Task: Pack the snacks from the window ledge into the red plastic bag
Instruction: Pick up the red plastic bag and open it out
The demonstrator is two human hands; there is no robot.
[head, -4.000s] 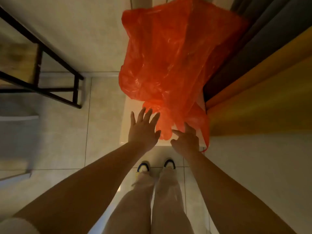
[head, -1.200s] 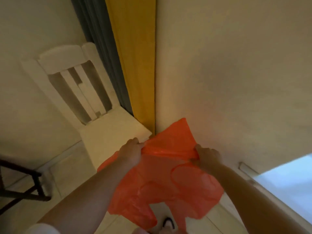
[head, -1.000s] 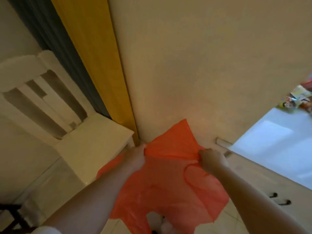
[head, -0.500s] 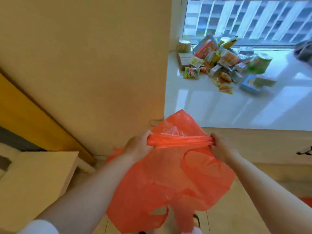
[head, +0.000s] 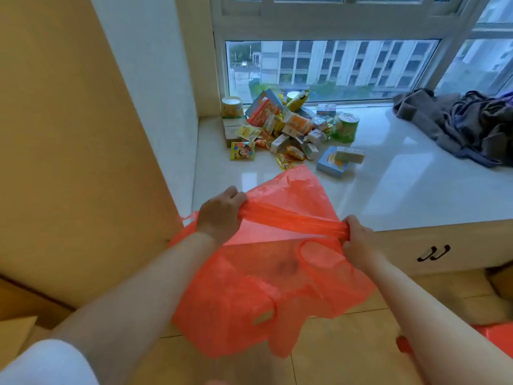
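Both grips clenched on red bag: left hand, right hand. Better to spread its mouth wide beside snacks on ledge.

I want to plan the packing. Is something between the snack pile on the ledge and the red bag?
Nothing visible blocks it: bare ledge lies between the snacks and the red bag. But the left hand and right hand hold its bunched edge taut.

Cool daylight from the window, glare on the glossy ledge, wide-angle bending at edges.
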